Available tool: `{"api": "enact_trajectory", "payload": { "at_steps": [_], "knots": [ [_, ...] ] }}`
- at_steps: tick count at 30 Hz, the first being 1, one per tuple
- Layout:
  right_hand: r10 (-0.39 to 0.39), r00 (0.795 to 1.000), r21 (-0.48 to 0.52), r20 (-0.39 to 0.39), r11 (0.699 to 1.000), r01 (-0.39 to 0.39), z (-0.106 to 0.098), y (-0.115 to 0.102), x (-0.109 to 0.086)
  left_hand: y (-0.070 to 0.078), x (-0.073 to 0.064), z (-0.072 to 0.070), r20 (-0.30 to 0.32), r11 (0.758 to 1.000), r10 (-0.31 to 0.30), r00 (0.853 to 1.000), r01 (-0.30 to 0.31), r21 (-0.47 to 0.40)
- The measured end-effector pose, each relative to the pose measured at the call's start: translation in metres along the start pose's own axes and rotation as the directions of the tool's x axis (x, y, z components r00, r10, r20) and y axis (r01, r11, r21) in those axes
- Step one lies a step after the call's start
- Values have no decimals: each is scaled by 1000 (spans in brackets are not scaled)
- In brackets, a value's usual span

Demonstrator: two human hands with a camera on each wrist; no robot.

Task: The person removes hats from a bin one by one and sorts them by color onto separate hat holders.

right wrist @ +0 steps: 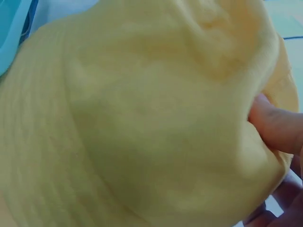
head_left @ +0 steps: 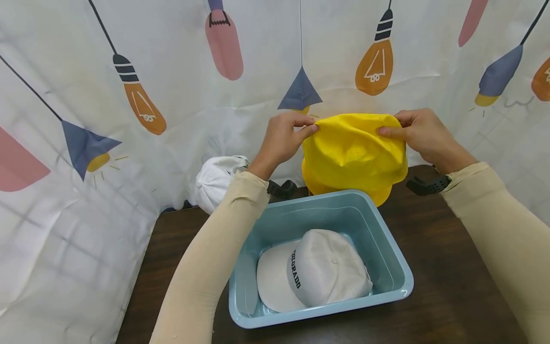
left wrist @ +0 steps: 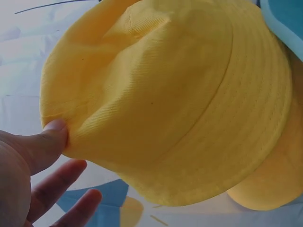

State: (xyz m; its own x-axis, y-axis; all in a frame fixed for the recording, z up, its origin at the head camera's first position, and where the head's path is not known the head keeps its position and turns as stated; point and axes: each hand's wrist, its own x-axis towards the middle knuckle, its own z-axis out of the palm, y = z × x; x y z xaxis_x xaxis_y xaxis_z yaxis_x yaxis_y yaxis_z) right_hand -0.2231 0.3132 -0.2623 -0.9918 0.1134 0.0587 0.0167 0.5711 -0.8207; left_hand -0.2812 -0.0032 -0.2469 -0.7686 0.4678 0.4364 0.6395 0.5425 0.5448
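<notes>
A yellow bucket hat (head_left: 352, 150) hangs crown-up over the far edge of a light blue plastic basin (head_left: 393, 248). My left hand (head_left: 285, 136) pinches its crown at the left edge between thumb and fingers. At the opposite edge my right hand (head_left: 427, 136) grips the cloth, thumb on the near side. In the left wrist view the stitched brim (left wrist: 246, 127) curves down, and another rounded yellow piece (left wrist: 267, 184) shows behind it. Inside the basin lies a white baseball cap (head_left: 333, 267) lettered COLORADO, its bill to the left.
Another white cap (head_left: 216, 181) stands behind my left forearm, against the curtain. A dark wooden table (head_left: 442, 286) carries the basin. The white curtain (head_left: 253, 100) printed with lamps and bulbs rises right behind the table and along its left side.
</notes>
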Motion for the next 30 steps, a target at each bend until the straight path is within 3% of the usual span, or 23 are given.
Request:
{"api": "enact_trajectory", "payload": {
  "at_steps": [5, 9, 15, 19, 24, 30],
  "knots": [
    [-61, 993, 100, -101, 992, 71, -4, -14, -3, 8, 3, -9, -57, 999, 7, 998, -10, -42],
    [-112, 974, 150, -196, 978, 143, -5, -21, -4, 15, 5, -11, -89, 998, -4, 996, -2, -67],
    [-155, 948, 59, -279, 982, 178, -1, -18, 3, 20, 8, -7, -92, 998, -44, 995, 40, -49],
    [-111, 958, -27, -263, 994, 107, 3, -12, 7, 18, 9, 0, -62, 996, -83, 995, 82, -18],
    [-72, 972, -93, -225, 994, 53, 7, -2, 10, 14, 9, 9, -20, 996, -93, 995, 93, 4],
    [-24, 994, -172, -111, 985, 5, 9, 9, 13, 8, 9, 18, 12, 995, -100, 995, 100, 26]
  ]
}}
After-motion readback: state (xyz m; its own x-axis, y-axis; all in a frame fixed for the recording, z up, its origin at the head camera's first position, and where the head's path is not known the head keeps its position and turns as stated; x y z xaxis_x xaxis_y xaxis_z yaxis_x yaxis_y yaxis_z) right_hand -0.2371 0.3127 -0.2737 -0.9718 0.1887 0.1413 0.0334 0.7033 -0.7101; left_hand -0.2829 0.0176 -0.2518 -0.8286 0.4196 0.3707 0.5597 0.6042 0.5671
